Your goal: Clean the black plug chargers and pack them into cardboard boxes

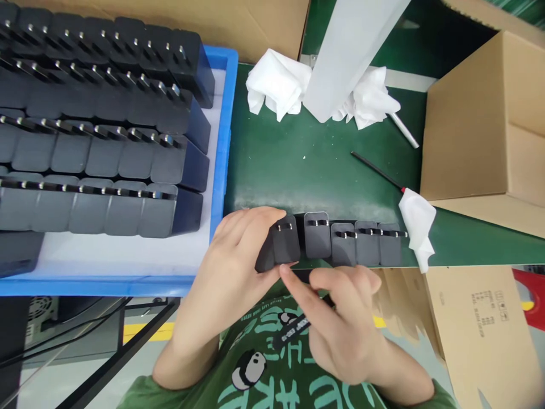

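At the near edge of the green bench my left hand is closed around black plug adapters, thumb and fingers at the sides of one with two metal prongs facing up, the gripped power adapter. Another dark adapter sits partly hidden under its palm side. My right hand has its index finger stretched to the lower edge of the gripped adapter. Its other fingers are curled around flat black tweezers with white lettering; their tips are hidden. Right of the gripped adapter stands a row of more adapters, prongs up.
A blue-rimmed tray at left holds rows of black adapters. White cloths lie at the back beside a grey-white post. A thin black rod with a cloth-wrapped end lies at right, near an open cardboard box.
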Demonstrator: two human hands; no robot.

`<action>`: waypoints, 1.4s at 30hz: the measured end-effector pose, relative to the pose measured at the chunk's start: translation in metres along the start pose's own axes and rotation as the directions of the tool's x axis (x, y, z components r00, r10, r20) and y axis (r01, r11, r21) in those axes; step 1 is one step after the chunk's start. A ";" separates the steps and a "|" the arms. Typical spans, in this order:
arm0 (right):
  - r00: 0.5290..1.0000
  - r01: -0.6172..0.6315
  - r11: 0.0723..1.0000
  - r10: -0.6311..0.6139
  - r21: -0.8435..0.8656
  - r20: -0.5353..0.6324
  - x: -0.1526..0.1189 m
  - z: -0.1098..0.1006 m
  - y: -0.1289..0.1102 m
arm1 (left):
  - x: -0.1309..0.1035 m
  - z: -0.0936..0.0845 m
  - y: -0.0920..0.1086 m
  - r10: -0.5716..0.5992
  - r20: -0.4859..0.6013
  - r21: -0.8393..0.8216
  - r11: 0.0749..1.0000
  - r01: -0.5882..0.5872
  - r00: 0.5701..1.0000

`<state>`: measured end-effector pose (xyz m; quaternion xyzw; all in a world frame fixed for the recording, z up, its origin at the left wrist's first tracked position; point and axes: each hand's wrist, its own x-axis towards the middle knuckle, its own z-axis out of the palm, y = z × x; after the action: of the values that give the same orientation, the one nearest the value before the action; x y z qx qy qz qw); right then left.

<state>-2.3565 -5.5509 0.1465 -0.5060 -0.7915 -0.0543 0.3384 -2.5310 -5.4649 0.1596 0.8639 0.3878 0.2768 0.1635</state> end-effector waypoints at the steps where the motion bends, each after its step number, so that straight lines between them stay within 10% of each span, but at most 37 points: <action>1: 1.000 -0.017 1.000 0.016 -0.012 -0.014 0.000 0.000 0.000 | 0.000 0.000 0.000 -0.001 0.001 0.000 1.000 0.001 1.000; 42: 0.994 0.040 0.998 -0.045 -0.055 -0.097 0.006 0.001 0.016 | 0.003 -0.001 0.002 0.006 0.005 -0.017 1.000 -0.006 1.000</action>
<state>-2.3448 -5.5385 0.1450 -0.4945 -0.7828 -0.1075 0.3620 -2.5287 -5.4642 0.1629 0.8643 0.3825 0.2786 0.1708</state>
